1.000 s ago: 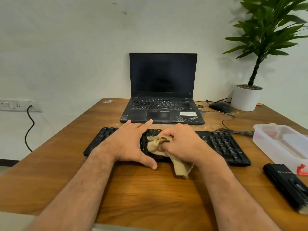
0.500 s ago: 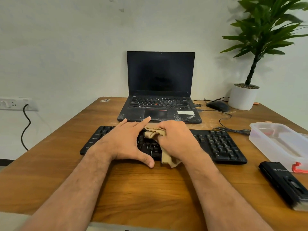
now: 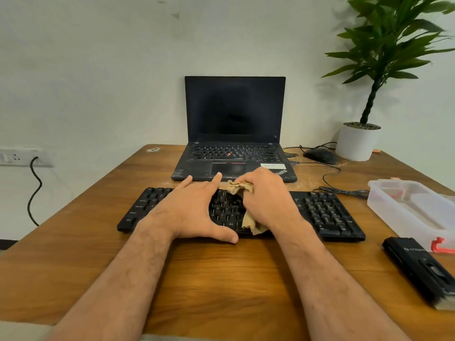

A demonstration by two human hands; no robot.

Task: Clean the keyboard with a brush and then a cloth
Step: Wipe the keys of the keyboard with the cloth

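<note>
A black keyboard [image 3: 325, 212] lies across the wooden table [image 3: 221, 279] in front of me. My left hand [image 3: 194, 210] lies flat on the left half of the keyboard, fingers straight, thumb on the table at the front edge. My right hand [image 3: 268, 200] grips a crumpled tan cloth [image 3: 251, 223] and presses it on the keys at the keyboard's middle, near the far row. A black brush [image 3: 421, 269] lies on the table at the right.
An open black laptop [image 3: 234, 143] stands behind the keyboard. A mouse [image 3: 320, 156] and its cable lie at the back right beside a white plant pot [image 3: 355, 143]. A clear plastic box [image 3: 413, 210] sits at the right edge. A wall socket [image 3: 19, 156] is at left.
My right hand has slid the cloth away from me, from the front of the keyboard toward its far row. My left hand has stayed on the keyboard.
</note>
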